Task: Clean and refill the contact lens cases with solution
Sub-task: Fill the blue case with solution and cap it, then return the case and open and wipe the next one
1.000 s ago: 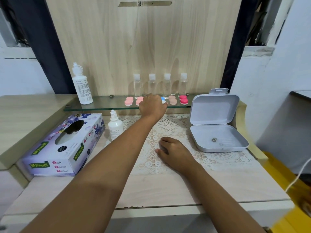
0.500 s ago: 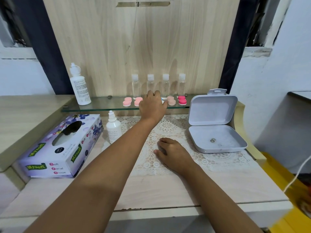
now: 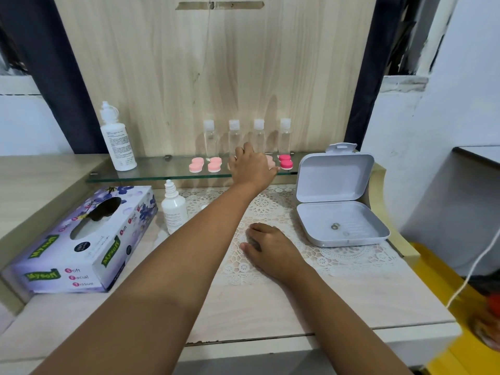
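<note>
My left hand point(image 3: 253, 169) covers the middle of the cases point(image 3: 215, 164) lined along the shelf's point(image 3: 151, 170) front edge, grip hidden; my right hand point(image 3: 270, 247) rests relaxed, farther off.

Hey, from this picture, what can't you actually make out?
All in the head view:
- Whether the left hand grips a case: its own back hides what's under it.
- Peach case: mostly behind that hand.
- Tall bottle: print too small to read.
- Bits in the grey box: too small to name.
- Orange thing at the right edge: blurred and cut off.
</note>
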A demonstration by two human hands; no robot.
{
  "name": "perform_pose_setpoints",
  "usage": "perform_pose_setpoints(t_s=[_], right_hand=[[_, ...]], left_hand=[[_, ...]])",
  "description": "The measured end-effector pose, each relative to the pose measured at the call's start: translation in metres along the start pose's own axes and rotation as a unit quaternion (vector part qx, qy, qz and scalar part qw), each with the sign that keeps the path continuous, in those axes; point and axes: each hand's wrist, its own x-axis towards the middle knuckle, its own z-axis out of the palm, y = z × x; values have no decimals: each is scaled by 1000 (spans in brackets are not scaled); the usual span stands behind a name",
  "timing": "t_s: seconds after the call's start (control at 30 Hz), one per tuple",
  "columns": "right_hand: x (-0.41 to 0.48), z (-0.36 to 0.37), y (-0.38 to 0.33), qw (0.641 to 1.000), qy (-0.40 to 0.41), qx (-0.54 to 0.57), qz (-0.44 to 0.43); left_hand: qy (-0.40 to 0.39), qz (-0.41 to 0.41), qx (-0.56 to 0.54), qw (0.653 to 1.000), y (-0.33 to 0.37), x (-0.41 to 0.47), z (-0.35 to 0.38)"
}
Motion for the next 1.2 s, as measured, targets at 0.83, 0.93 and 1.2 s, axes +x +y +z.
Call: perform_pose_setpoints(t_s=[0.83,0.93,1.2], right_hand=[[1,-2,1,1000,-9,0,2],[2,-1,2,1000,-18,-1,10],[1,-2,2,999,-11,24,33]], left_hand=[[5,-9,-287,958,-68,-115,-17],[-47,-20,-310,949,-86,-133,-8],[-150,17,-274,950,-109,-142,-2]])
